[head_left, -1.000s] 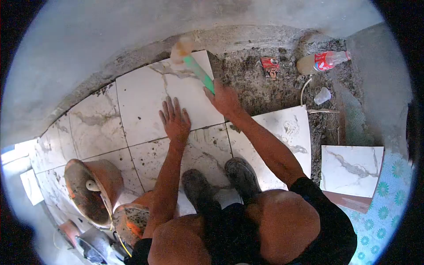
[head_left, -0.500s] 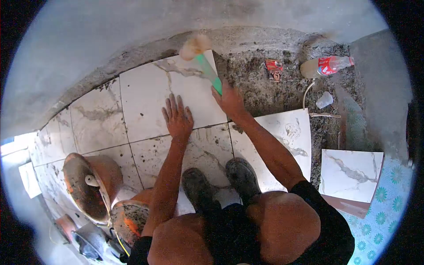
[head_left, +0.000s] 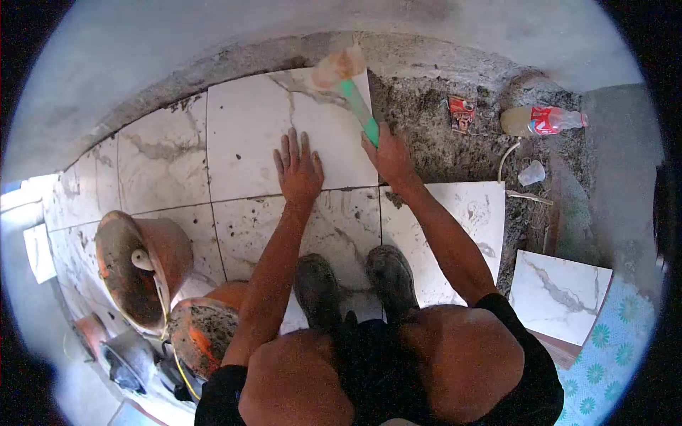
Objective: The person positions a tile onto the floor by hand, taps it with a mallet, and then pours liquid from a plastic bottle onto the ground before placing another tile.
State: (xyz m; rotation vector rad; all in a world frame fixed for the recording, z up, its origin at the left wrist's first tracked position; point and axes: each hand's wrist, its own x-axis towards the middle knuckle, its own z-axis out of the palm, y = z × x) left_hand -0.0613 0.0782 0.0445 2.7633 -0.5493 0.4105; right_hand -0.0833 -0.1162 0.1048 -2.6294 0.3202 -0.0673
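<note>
My right hand (head_left: 393, 157) is wrapped round the green handle of a mallet (head_left: 360, 112). Its pale brownish head, smeared by motion, overlaps the far right corner of a white marble-patterned floor tile (head_left: 245, 145). My left hand (head_left: 300, 172) lies flat on that same tile near its front edge, fingers stretched toward the wall. Dark specks dot the tile. Nearer to me, other speckled tiles (head_left: 298, 227) adjoin it, with my boots on them. To the right, another tile (head_left: 455, 220) borders rough, uncovered ground.
Mortar-stained buckets (head_left: 165, 248) stand at left. On the rough ground (head_left: 419, 106) are a red packet (head_left: 462, 115), a bottle with cloudy liquid (head_left: 529, 121) and a plastic cup (head_left: 531, 172). A loose tile (head_left: 560, 291) lies at right by a blue flowered sheet (head_left: 618, 341). A grey wall runs behind.
The whole view has shifted, so the tiles and both hands appear a little further right. The mallet head is blurred in both frames, over the same tile corner. My left hand stays flat.
</note>
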